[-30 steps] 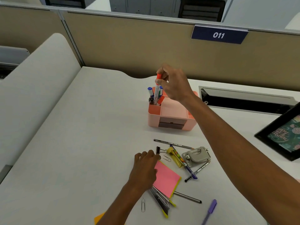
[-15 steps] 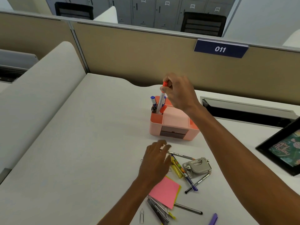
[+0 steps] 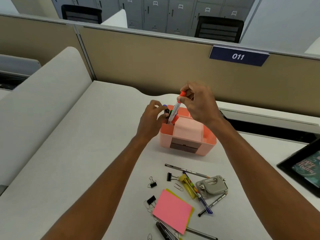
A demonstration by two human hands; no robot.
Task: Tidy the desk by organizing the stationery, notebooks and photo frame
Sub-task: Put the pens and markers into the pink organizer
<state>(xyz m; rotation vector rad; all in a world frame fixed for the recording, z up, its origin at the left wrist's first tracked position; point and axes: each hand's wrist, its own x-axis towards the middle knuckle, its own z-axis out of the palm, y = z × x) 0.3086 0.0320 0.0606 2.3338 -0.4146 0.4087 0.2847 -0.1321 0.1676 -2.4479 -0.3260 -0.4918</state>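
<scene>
A pink desk organizer [image 3: 187, 135] stands mid-desk with several pens upright in its back-left slot. My right hand [image 3: 199, 104] pinches a red-capped white marker [image 3: 176, 110] by its top, its lower end in that slot. My left hand [image 3: 152, 116] grips the blue and black pens [image 3: 165, 110] standing in the same slot. Loose on the desk nearer me lie pink sticky notes [image 3: 172, 210], pens [image 3: 186, 170], binder clips [image 3: 152, 183], a yellow highlighter [image 3: 187, 187] and a grey hole punch [image 3: 212, 186]. A black photo frame [image 3: 304, 172] lies at the right edge.
A beige partition with a blue "011" sign [image 3: 238, 56] backs the desk. A cable slot [image 3: 270, 125] runs behind the organizer at right. A white curved divider [image 3: 43, 101] borders the left. Paper clips [image 3: 178, 187] and a stapler [image 3: 164, 231] lie near the front edge.
My left hand rose from the loose stationery to the pens in the organizer. My right hand keeps holding the red-capped marker in the slot. The camera tilted up.
</scene>
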